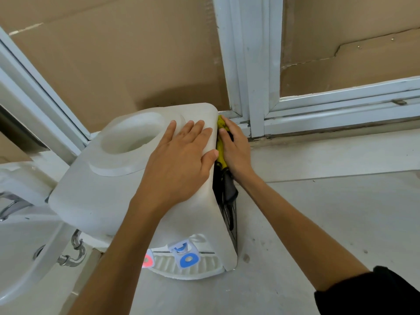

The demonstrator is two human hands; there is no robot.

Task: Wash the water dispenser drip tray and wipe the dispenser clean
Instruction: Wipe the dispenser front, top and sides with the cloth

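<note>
A white water dispenser (109,192) stands on a pale floor, seen from above, with a round bottle well on top. My left hand (179,162) lies flat on its top right edge, fingers spread. My right hand (235,146) presses a yellow cloth (220,146) against the dispenser's right side near the top, fingers fairly straight. At the bottom front sit a blue tap (187,258), a red tap (148,260) and the white slotted drip tray (191,268).
A white basin (25,242) with a metal drain pipe (76,251) stands left of the dispenser. White window frames (254,87) backed with brown cardboard rise behind. A low ledge (329,151) runs at the right. Black vents show on the dispenser's right side.
</note>
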